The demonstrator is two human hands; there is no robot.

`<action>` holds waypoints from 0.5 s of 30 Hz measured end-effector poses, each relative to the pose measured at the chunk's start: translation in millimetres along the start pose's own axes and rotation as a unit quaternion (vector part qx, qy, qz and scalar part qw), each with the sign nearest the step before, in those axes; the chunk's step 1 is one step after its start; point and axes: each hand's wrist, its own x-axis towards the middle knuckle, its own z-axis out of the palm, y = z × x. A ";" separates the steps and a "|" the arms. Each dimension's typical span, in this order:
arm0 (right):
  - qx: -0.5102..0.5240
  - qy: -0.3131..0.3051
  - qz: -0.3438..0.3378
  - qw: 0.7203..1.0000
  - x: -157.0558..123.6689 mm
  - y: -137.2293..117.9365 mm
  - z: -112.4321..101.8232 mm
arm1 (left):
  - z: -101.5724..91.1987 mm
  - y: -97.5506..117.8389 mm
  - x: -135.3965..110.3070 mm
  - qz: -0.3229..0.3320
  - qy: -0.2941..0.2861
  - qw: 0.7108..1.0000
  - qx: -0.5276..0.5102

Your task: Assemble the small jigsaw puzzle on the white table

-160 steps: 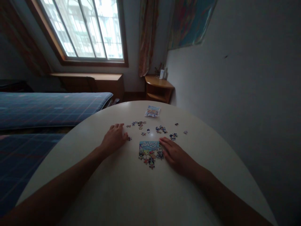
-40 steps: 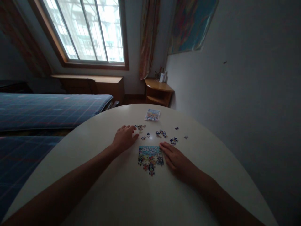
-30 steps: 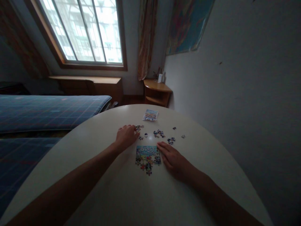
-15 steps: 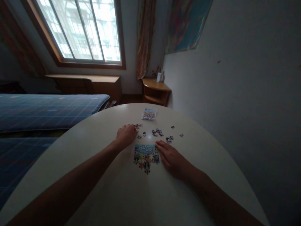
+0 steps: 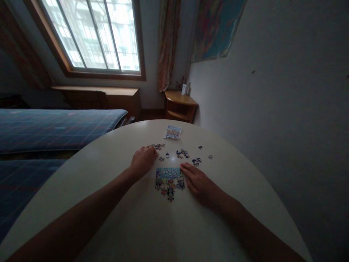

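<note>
The flat, multicoloured, part-built jigsaw [image 5: 169,179] on the round white surface [image 5: 141,225] is likely light, easily split; hold its edges. Your right hand [image 5: 200,183] rests against it, fingers straight; your left hand's [image 5: 143,159] fingers are curled, grip unclear.

The word "BLUEY" was printed in pale letters across the blue top of the multicoloured, partly assembled jigsaw puzzle [image 5: 169,179]; on the flat, colourful, rectangular packet [image 5: 172,132] nothing could be read.

L hand [image 5: 143,159] drawn back a bit twd wearer; more of far-L pcs [image 5: 160,146] now showing.
</note>
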 end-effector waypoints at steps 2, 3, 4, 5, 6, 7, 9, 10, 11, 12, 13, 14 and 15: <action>0.000 -0.003 0.001 1.000 -0.3 0.7 0.5 | -1.3 -0.3 -4.9 0.005 0.009 1.000 -0.010; -0.001 -0.003 0.002 1.000 -0.4 1.1 0.8 | -1.6 -0.8 -7.1 0.008 0.013 1.000 -0.017; -0.002 -0.003 0.004 1.000 -0.5 1.4 1.1 | -1.9 -1.6 -9.1 0.013 0.016 0.999 -0.025; -0.001 -0.003 0.006 1.000 -0.6 1.6 1.5 | -1.9 -2.6 -10.8 0.019 0.018 0.999 -0.035; 0.000 -0.003 0.006 1.000 -0.7 1.9 1.9 | -1.8 -3.9 -12.3 0.025 0.019 0.998 -0.046; 0.001 -0.002 0.005 1.000 -0.8 2.1 2.1 | -1.7 -5.3 -13.5 0.030 0.021 0.998 -0.058; 0.003 0.000 0.003 1.000 -1.0 2.4 2.5 | -1.5 -7.9 -15.6 0.033 0.028 0.996 -0.084; 0.003 0.002 0.003 1.000 -1.0 2.4 2.6 | -1.4 -8.8 -16.7 0.033 0.031 0.994 -0.099; 0.002 0.003 0.003 1.000 -1.1 2.4 2.6 | -1.4 -9.2 -18.0 0.033 0.035 0.992 -0.116; 0.001 0.005 0.004 1.000 -1.1 2.1 2.5 | -1.5 -8.9 -19.5 0.034 0.039 0.990 -0.135; 0.001 0.008 0.005 1.000 -1.0 1.7 2.3 | -1.5 -8.0 -21.5 0.037 0.042 0.986 -0.155; 0.002 0.012 0.006 1.000 -0.9 1.1 2.1 | -1.6 -6.4 -24.0 0.041 0.044 0.983 -0.176; 0.005 0.018 0.006 1.000 -0.6 0.0 1.7 | -1.7 -4.1 -27.0 0.045 0.046 0.979 -0.195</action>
